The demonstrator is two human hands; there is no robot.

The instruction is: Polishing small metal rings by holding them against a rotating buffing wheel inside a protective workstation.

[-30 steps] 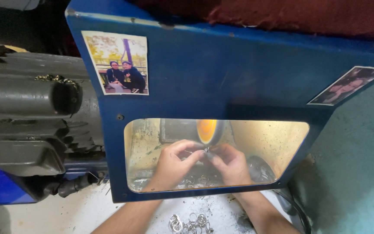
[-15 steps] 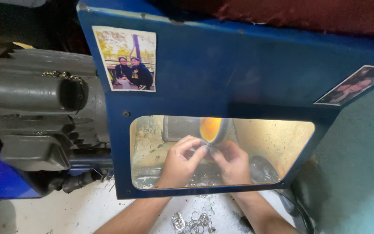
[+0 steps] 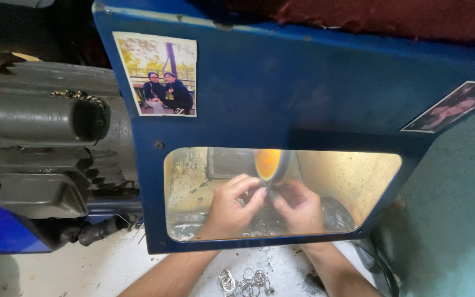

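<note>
Behind the clear window of a blue guard (image 3: 281,104), my left hand (image 3: 232,206) and my right hand (image 3: 300,206) meet fingertip to fingertip just below a spinning orange buffing wheel (image 3: 270,164). Together they pinch a small metal ring (image 3: 268,192) held up against the wheel's lower edge. The ring is mostly hidden by my fingers. Both forearms reach in under the guard's bottom edge.
Several loose metal rings (image 3: 243,281) lie on the dusty white bench between my forearms. A dark grey finned motor (image 3: 45,148) sits to the left. Two photos (image 3: 158,74) are stuck on the guard. A teal wall (image 3: 457,220) stands at the right.
The view has shifted, so the guard sits further right in the frame. My hands stay together under the wheel with only slight finger movement.
</note>
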